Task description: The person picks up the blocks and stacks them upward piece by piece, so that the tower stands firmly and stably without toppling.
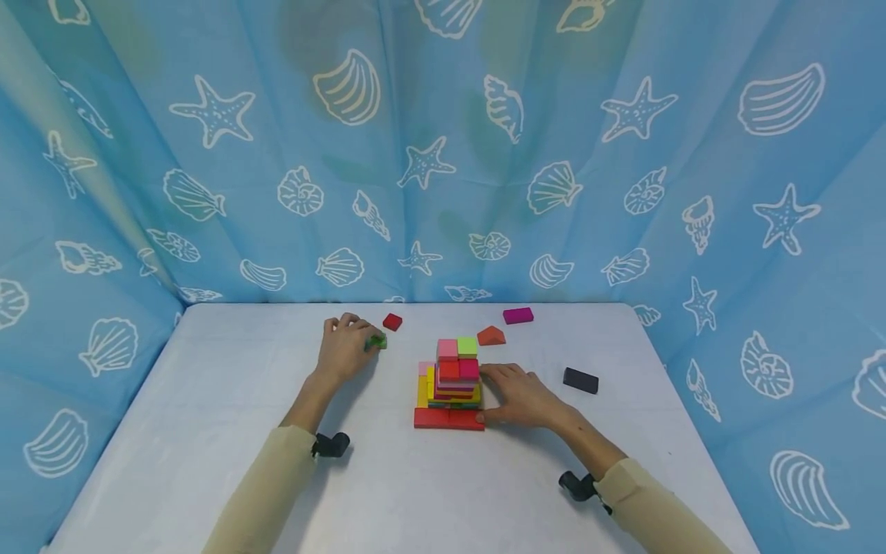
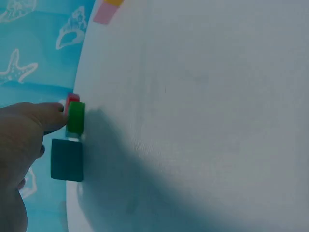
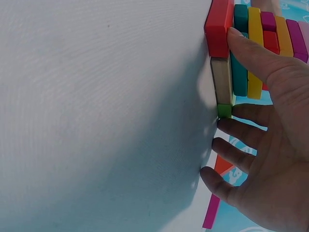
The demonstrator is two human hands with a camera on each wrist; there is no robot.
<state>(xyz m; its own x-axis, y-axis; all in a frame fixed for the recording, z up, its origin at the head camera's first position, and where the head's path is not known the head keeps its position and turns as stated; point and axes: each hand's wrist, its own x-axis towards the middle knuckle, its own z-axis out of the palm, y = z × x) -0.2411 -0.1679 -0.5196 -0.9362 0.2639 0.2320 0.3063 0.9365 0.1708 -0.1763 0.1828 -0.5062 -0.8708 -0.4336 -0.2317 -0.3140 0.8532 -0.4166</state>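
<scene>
My left hand [image 1: 344,348] is at the back left of the table, with its fingertips on a small green block [image 1: 378,341]. In the left wrist view, one finger meets the green block [image 2: 76,117], and a teal block [image 2: 66,160] is just beside it. A stepped stack of coloured blocks [image 1: 448,385] stands at the middle, with red blocks [image 1: 443,418] along its front base and pink and lime blocks on top. Along its right side rests my right hand [image 1: 522,398], fingers spread and fairly straight, thumb against the red base block [image 3: 218,34].
Loose on the white table [image 1: 173,462] lie a small red block [image 1: 392,322], an orange-red wedge [image 1: 491,335], a magenta block [image 1: 517,315] and a black block [image 1: 581,381]. A blue shell-patterned curtain [image 1: 415,208] borders the table's back and sides.
</scene>
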